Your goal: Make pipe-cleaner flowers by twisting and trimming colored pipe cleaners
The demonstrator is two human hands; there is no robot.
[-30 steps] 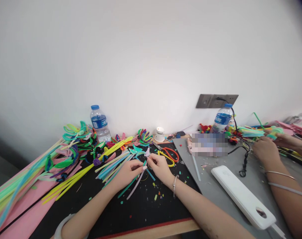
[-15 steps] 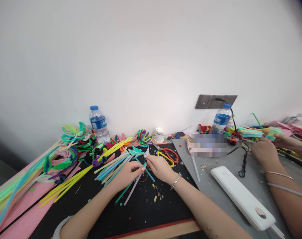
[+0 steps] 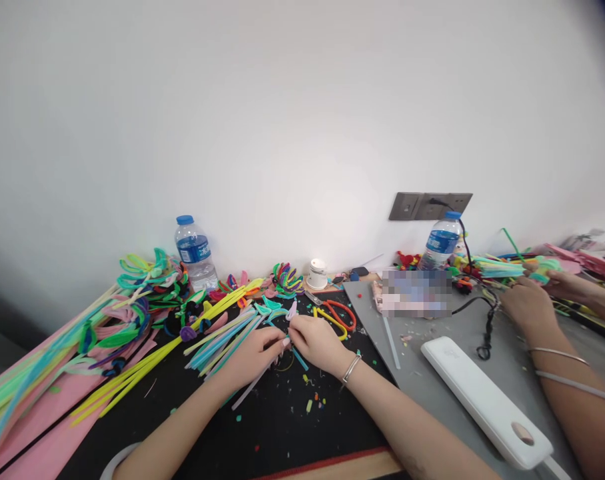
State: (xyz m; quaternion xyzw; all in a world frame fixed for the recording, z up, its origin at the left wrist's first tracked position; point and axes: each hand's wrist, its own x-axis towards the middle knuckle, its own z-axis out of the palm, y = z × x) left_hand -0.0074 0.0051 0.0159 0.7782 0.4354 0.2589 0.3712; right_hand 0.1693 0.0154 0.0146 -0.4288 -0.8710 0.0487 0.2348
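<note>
My left hand (image 3: 256, 357) is closed, thumb and index finger pinched on a pipe cleaner (image 3: 247, 395), whose pale lilac tail sticks out below the palm. Against its fingertips, my right hand (image 3: 318, 341) is pinched closed at the same spot. The gripped part is mostly hidden by the fingers. A lilac folded loop (image 3: 292, 310) pokes up behind my right fingers, and a short blue piece (image 3: 300, 360) shows beneath them. Left of the hands lies a bundle of pastel pipe cleaners (image 3: 222, 347) on the black mat (image 3: 282, 433).
Orange-handled scissors (image 3: 340, 315) lie behind my right hand, near a paper cup (image 3: 317, 273). Water bottles (image 3: 196, 253) stand by the wall. Yellow pipe cleaners (image 3: 132, 373) stretch left. A white power bank (image 3: 482, 400) and a co-worker's hands (image 3: 530, 303) are at right.
My two hands have come together, fingertips now meeting around the pipe cleaner. The green tail below my left hand is now mostly covered. The view has shifted slightly.
</note>
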